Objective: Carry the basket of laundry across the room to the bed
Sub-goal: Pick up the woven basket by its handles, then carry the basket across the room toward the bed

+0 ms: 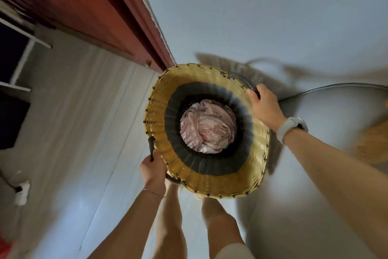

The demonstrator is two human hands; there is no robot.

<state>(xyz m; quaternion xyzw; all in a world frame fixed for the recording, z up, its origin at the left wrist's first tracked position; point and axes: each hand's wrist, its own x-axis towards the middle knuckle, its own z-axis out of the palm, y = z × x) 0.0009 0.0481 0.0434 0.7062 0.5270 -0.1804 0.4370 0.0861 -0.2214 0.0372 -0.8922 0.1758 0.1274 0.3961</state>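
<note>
A round woven basket [168,103], yellow with a dark band inside, hangs in front of me above the pale floor. Crumpled pinkish-white laundry [207,126] lies at its bottom. My left hand [152,169] is closed around the dark handle at the basket's near-left rim. My right hand [263,104], with a white watch on the wrist, grips the dark handle at the far-right rim. My bare legs show below the basket.
A red-brown wooden door or cabinet [88,7] runs along the upper left. A white shelf frame [23,49] stands at the far left. A white power strip [22,192] lies on the floor at left. A black cable [327,87] and something tan [375,143] sit at right.
</note>
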